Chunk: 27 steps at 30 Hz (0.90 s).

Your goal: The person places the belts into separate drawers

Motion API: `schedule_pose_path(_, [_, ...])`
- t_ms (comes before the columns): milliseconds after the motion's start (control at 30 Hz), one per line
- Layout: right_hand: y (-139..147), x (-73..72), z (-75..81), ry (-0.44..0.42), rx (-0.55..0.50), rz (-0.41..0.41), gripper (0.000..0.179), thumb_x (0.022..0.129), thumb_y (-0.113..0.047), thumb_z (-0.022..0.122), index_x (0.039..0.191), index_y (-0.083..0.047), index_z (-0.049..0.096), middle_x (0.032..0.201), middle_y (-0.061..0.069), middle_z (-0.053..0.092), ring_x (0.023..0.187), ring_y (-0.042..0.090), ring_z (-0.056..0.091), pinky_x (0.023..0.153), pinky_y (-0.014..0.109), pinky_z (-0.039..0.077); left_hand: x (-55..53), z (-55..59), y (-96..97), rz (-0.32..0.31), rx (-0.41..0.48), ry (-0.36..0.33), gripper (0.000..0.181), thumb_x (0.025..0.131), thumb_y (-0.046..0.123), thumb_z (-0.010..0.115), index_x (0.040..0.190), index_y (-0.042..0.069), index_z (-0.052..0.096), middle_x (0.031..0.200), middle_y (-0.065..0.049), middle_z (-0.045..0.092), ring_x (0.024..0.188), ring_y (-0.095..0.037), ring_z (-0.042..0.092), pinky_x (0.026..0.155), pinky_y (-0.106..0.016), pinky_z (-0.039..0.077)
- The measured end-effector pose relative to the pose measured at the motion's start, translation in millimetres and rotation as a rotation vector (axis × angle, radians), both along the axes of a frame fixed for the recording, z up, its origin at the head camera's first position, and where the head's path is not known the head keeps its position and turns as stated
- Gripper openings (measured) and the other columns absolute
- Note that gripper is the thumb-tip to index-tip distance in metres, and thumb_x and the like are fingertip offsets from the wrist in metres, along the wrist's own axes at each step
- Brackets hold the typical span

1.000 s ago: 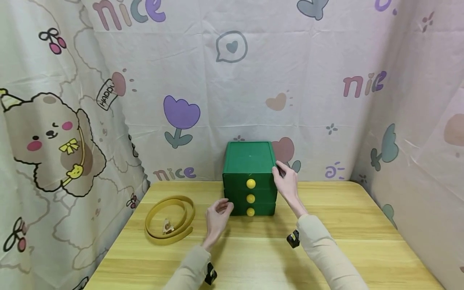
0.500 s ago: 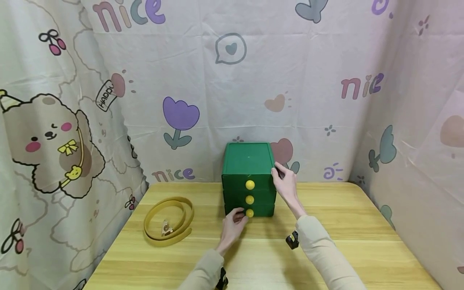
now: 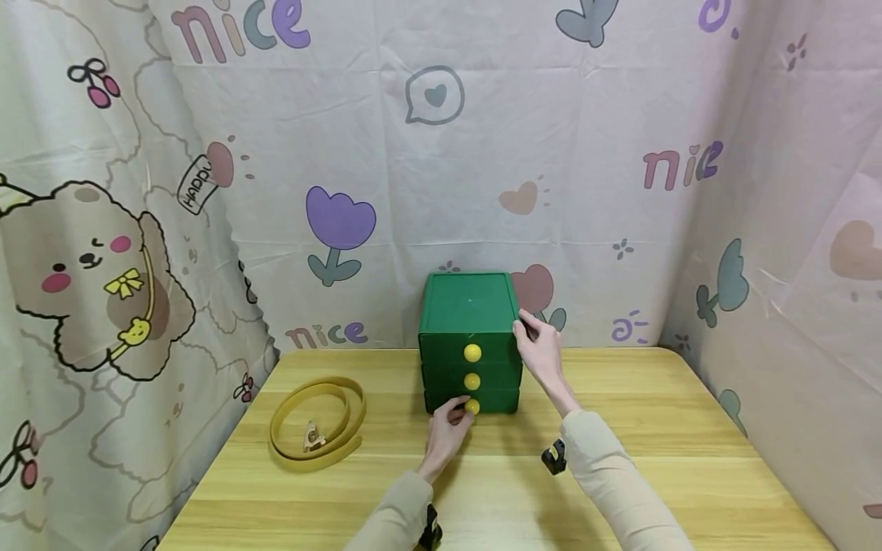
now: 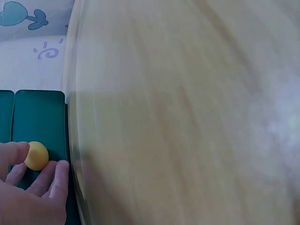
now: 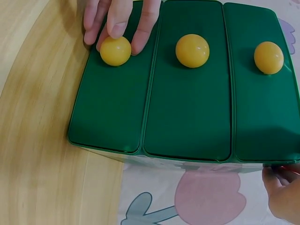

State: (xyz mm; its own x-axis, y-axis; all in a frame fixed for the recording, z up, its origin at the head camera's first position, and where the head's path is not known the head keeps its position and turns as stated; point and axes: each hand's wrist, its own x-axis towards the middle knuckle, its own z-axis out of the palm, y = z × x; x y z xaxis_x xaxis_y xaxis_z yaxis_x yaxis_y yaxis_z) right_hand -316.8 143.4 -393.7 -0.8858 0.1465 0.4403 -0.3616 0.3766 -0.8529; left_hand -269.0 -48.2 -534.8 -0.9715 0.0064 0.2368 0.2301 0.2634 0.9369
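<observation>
Standing upright at the back of the worktop (image 3: 510,490), near the printed cloth (image 3: 441,191), one small cabinet (image 3: 462,338) is green throughout, with a flat, thinly rimmed top and smooth, round-cornered fronts. Its three drawers (image 3: 441,375) are stacked one above another and look closed, their fronts level with each other. Each carries one glossy, round yellow knob, making three: the top knob (image 3: 472,353), the middle knob (image 3: 472,380) and the lowest knob (image 5: 116,54), all in one vertical line.

Two hands are at the cabinet. The left hand (image 3: 446,438) has its fingers nearly closed, thumb and fingertips pinching the lowest knob. The right hand (image 3: 542,352) touches the cabinet's upper right front edge, its thumb and fingers bent and slightly apart; whether they grip it or merely rest there, I cannot tell.

One mustard-yellow belt (image 3: 334,458) lies loosely coiled to the person's left, well apart from the cabinet, with one gold-toned buckle (image 3: 314,438) inside its loops. Two black devices (image 3: 554,457) show, one under each cream sleeve (image 3: 609,467).
</observation>
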Motion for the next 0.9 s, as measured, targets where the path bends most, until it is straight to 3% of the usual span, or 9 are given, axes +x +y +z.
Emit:
schedule_pose_path(267, [0.3,1.6,0.7,-0.003,-0.005,0.004,0.040,0.101,-0.018,0.058,0.137,-0.001,0.061,0.141,0.020,0.061,0.128,0.029,0.061,0.103,0.039,0.051,-2.1,1.3,3.1,0.032,0.147,-0.040,0.029,0.092,0.003,0.070,0.120,-0.003,0.071,0.112,-0.028,0.073,0.100,-0.037,0.072,0.072,-0.018,0.055])
schedule_pose_path(467, [-1.6,1.0,0.1,-0.006,-0.020,0.004,0.040,0.101,-0.017,0.059,0.138,-0.001,0.061,0.142,0.020,0.060,0.129,0.029,0.061,0.103,0.038,0.051,9.7,23.9,6.1,0.059,0.176,-0.034,0.029,0.088,-0.003,0.071,0.116,-0.012,0.070,0.107,-0.035,0.071,0.096,-0.045,0.071,0.069,-0.022,0.057])
schedule_pose_path(567, [-2.7,-0.7,-0.6,0.004,-0.020,0.000,0.039,0.101,-0.016,0.059,0.137,0.000,0.061,0.141,0.020,0.060,0.128,0.029,0.061,0.102,0.038,0.051,3.8,16.9,5.1,0.073,0.185,-0.030,0.029,0.085,-0.002,0.074,0.112,-0.011,0.072,0.103,-0.032,0.073,0.090,-0.040,0.073,0.067,-0.022,0.058])
schedule_pose_path(667, [-3.0,-1.5,-1.0,0.010,-0.026,-0.005,0.039,0.101,-0.015,0.059,0.136,0.000,0.062,0.140,0.020,0.061,0.129,0.030,0.060,0.102,0.038,0.051,-8.9,2.0,3.9,0.096,0.179,-0.047,0.028,0.082,0.002,0.079,0.109,-0.006,0.075,0.098,-0.026,0.076,0.084,-0.029,0.075,0.065,-0.020,0.056])
schedule_pose_path(767, [-2.7,-1.7,-1.1,0.015,-0.029,-0.009,0.038,0.100,-0.013,0.060,0.135,0.001,0.062,0.139,0.021,0.061,0.131,0.031,0.059,0.102,0.038,0.051,-11.6,1.0,2.6,0.110,0.167,-0.054,0.028,0.078,0.005,0.084,0.103,-0.005,0.076,0.093,-0.022,0.077,0.079,-0.021,0.075,0.064,-0.019,0.056])
schedule_pose_path(900, [-3.5,0.3,1.0,0.028,-0.043,-0.018,0.037,0.099,-0.011,0.061,0.133,0.003,0.063,0.137,0.021,0.063,0.129,0.031,0.060,0.101,0.038,0.051,-12.8,1.3,2.5,0.139,0.113,-0.043,0.027,0.075,0.009,0.087,0.097,-0.004,0.077,0.088,-0.020,0.078,0.077,-0.020,0.076,0.063,-0.020,0.056])
